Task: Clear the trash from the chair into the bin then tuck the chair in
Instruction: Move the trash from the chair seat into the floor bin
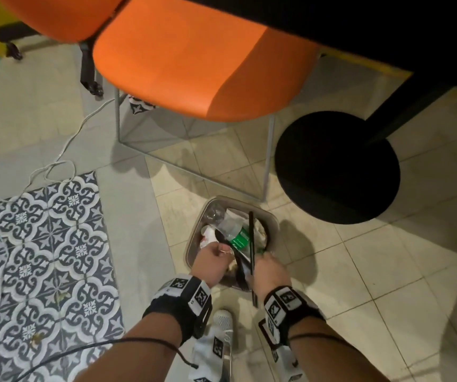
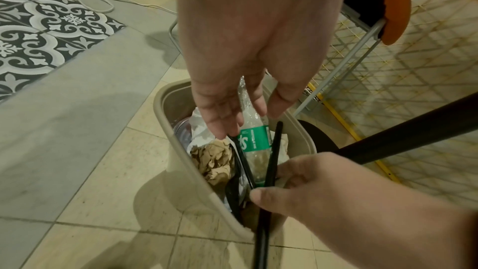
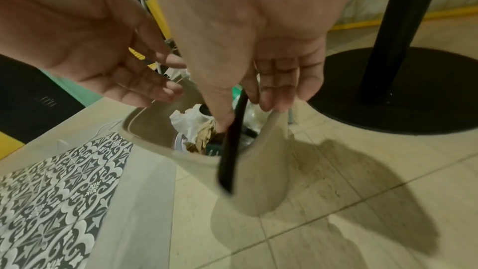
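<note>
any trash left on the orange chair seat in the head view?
No. The orange chair seat shows bare, with the plastic bottle lying in the bin.

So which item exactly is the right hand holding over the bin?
Find the orange chair; on the floor tiles in front of it stands a beige bin. Over its near rim the right hand pinches a long black straw, thin and straight, unlike the green-labelled bottle and crumpled paper beside it.

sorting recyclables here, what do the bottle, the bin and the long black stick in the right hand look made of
Bottle: clear, crinkled thin plastic with a green label. Bin: beige, smooth matte wall, likely moulded plastic. Black stick, pinched by the right hand: slim, uniformly black, faint sheen; probably plastic, though I can't be sure.
</note>
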The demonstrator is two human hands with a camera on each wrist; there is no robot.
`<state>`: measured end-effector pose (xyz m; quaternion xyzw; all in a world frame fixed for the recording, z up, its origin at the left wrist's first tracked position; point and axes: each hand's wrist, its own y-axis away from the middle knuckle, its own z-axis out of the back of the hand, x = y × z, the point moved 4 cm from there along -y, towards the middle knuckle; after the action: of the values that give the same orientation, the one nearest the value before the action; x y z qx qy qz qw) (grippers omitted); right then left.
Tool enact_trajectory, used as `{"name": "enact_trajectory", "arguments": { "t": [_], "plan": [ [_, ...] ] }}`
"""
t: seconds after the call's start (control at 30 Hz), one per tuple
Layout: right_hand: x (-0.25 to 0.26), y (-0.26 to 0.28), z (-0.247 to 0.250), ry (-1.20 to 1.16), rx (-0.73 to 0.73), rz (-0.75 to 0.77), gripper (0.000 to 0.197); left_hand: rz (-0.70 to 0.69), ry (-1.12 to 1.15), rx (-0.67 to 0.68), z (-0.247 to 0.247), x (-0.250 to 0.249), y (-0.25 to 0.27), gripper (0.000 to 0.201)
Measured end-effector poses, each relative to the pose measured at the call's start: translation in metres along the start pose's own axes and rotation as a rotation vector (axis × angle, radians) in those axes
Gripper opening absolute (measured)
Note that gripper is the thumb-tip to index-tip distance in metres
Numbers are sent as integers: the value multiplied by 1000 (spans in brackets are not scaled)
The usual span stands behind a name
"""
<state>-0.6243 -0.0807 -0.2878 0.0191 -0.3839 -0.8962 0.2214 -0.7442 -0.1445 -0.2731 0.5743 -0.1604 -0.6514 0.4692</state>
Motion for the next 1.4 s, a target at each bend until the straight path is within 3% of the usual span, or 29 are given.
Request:
{"name": "enact_trajectory", "arguments": {
  "t": [0.13, 0.27, 0.37, 0.67, 0.93, 1.07, 1.27, 1.4],
  "plan": [
    [2, 2, -6, -77, -24, -135, 24, 1, 78, 11, 5, 13, 7, 14],
    [-5, 16, 0, -239, -69, -221, 40, 22, 87, -18, 18, 26, 17, 16],
    [-11, 27, 14, -117, -77, -260, 43, 31, 100, -18, 24, 27, 22, 13],
    [1, 50, 81, 51, -44, -300, 18, 76, 156, -12, 25, 21, 32, 18],
    [31, -4, 73, -124, 16, -185, 33, 19, 120, -14, 34, 22, 35, 12],
    [14, -10, 73, -305, -30, -289, 39, 4, 105, -3, 35, 24, 43, 19],
    [-6, 22, 93, -69, -63, -191, 33, 23, 110, -4, 13, 17, 49, 22],
    [-14, 14, 78, -165, 53, -233, 37, 20, 105, 45, -1, 8, 48, 16]
  ]
}}
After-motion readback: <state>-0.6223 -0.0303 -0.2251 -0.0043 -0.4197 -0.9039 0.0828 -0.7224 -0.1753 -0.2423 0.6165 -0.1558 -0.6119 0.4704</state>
